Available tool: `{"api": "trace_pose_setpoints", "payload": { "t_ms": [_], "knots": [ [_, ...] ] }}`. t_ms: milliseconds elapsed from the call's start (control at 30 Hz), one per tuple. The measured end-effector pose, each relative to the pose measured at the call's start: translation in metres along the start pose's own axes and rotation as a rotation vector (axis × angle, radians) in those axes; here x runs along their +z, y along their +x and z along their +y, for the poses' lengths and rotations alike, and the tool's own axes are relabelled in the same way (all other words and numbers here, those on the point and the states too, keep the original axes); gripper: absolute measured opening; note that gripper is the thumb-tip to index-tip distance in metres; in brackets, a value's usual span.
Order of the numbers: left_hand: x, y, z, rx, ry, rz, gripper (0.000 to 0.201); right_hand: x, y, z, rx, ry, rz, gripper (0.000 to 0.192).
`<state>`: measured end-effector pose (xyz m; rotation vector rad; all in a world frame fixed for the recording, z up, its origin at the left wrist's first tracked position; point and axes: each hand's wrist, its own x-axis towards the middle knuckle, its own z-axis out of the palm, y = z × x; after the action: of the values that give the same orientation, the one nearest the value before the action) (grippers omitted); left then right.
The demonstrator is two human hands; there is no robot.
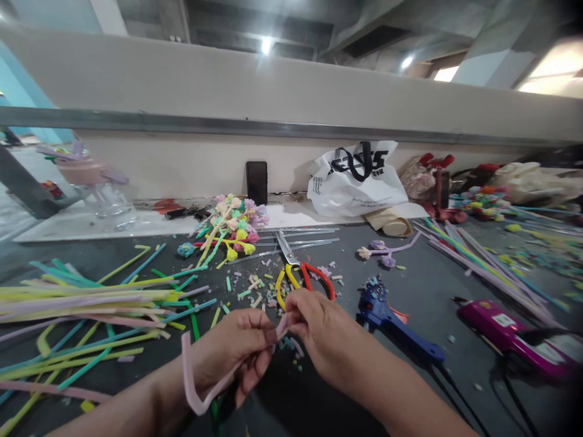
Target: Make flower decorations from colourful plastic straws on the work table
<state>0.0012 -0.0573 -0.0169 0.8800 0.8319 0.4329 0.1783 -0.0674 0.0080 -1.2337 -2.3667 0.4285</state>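
Observation:
Both hands meet low in the middle of the head view over a pale pink pipe cleaner (195, 400). My left hand (246, 346) is closed on it, and its bent free end curls out over the wrist. With thumb and fingers pinched, my right hand (319, 328) grips the other end, where a small part shows between the fingertips. Just beyond the hands lie scissors (328, 280) with one red and one yellow handle, blades pointing away. Cut pipe cleaner bits (255, 285) are scattered around them. A blue glue gun (396, 328) rests right of my right hand.
Many coloured pipe cleaners (91, 303) spread across the left. Behind stand a bunch of pipe cleaner flowers (237, 224), a phone (257, 182) and a white bag (355, 182). A magenta corded tool (505, 334) lies right; a clear bottle (107, 200) stands back left.

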Motion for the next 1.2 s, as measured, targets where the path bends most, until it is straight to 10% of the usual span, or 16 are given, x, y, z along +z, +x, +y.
{"api": "trace_pose_setpoints", "payload": {
  "t_ms": [867, 1200],
  "knots": [
    [0.011, -0.002, -0.004, 0.033, 0.068, 0.204, 0.021, 0.000, 0.003, 0.003, -0.100, -0.089, -0.082, 0.028],
    [0.008, -0.003, 0.001, 0.060, -0.042, 0.137, 0.027, 0.005, 0.008, 0.010, -0.140, 0.073, 0.094, 0.020]
  ]
}}
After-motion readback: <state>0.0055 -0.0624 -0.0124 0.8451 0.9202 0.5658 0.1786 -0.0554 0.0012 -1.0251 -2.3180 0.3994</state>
